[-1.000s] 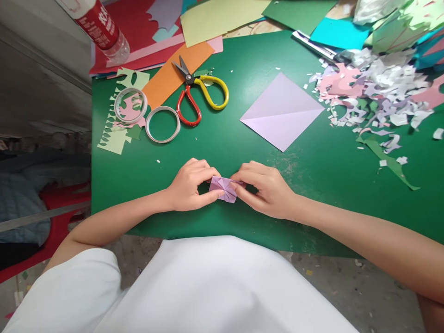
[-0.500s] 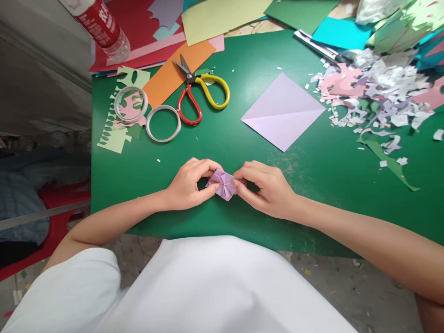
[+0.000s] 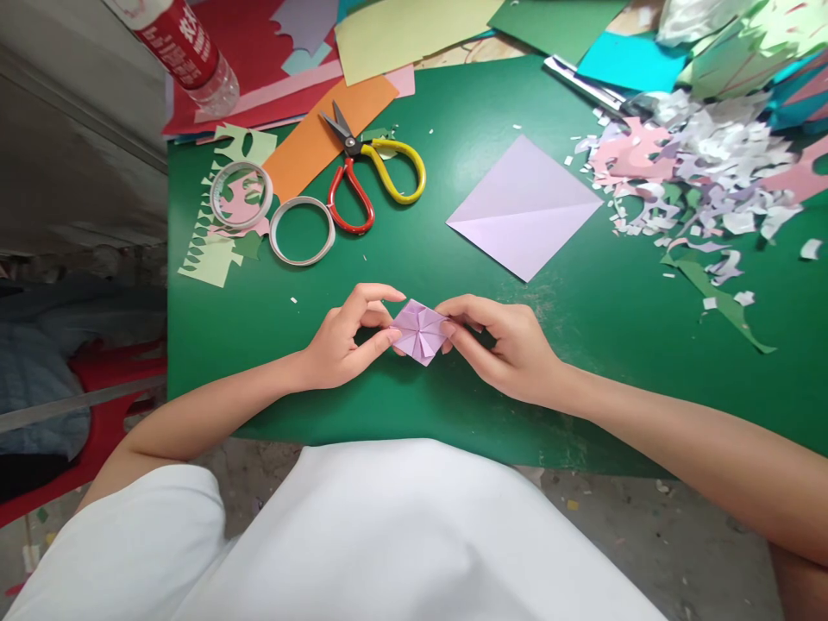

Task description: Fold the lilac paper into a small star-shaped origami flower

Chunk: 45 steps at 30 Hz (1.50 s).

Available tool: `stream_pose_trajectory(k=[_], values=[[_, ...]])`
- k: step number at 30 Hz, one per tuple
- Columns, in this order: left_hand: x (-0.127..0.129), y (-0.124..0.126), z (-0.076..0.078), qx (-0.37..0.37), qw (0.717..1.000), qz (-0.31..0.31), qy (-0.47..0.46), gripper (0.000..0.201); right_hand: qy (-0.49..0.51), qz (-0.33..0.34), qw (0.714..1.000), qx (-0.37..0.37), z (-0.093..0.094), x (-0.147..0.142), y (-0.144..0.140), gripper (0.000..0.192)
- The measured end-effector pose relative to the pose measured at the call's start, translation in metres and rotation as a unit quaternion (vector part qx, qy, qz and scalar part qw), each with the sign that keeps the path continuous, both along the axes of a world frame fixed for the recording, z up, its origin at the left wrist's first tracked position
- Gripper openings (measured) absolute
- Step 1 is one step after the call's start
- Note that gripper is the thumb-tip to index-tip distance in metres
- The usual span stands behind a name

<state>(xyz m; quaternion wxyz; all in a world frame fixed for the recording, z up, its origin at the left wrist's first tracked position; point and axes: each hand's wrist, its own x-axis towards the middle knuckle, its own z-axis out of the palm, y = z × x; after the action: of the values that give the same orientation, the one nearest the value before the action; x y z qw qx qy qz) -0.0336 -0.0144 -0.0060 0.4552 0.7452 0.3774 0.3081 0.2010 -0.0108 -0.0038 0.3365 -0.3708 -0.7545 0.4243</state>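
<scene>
Both hands meet over the near middle of the green sheet (image 3: 453, 388) that covers the table, holding a small folded piece of lilac paper (image 3: 419, 329) with creases radiating from its centre. The left hand (image 3: 342, 341) pinches its left corner between thumb and forefinger, the other fingers curled; the right hand (image 3: 508, 345) pinches the right corner the same way. Farther out lies a flat lilac paper square (image 3: 525, 207) with one diagonal crease, well apart from the hands. To the left of it rest scissors (image 3: 370, 172) with one red and one yellow handle, their blades on an orange strip (image 3: 320, 134), and beside them two tape rings (image 3: 302, 230). A heap of paper scraps (image 3: 705, 172) fills the right side.
</scene>
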Motion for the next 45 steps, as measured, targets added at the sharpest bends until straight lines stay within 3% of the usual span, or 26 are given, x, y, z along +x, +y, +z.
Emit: stream_pose_trajectory(k=[4,7,12,21,45], values=[[0.0002,0.0005,0.0022,-0.017,1.0,-0.014,0.0,0.026,-0.02,-0.008,0.999,0.034,-0.0013,0.0006,-0.0015,0.013],[0.0003,0.0017,0.0038,-0.001,0.999,-0.035,0.036,0.023,-0.014,-0.018,0.998,0.057,-0.0028,0.0001,-0.0026,0.02],[0.0015,0.0027,0.0045,0.036,0.996,-0.05,0.065,0.022,-0.03,-0.004,0.997,0.067,-0.0036,-0.0007,-0.0018,0.009],[0.0033,0.0036,0.0055,0.086,0.992,-0.056,0.074,0.019,-0.034,-0.009,0.995,0.095,-0.0046,-0.0019,-0.0012,0.01],[0.0028,0.0038,0.004,0.109,0.989,-0.058,0.082,0.019,-0.034,-0.015,0.993,0.108,-0.0062,-0.0033,-0.001,0.012]])
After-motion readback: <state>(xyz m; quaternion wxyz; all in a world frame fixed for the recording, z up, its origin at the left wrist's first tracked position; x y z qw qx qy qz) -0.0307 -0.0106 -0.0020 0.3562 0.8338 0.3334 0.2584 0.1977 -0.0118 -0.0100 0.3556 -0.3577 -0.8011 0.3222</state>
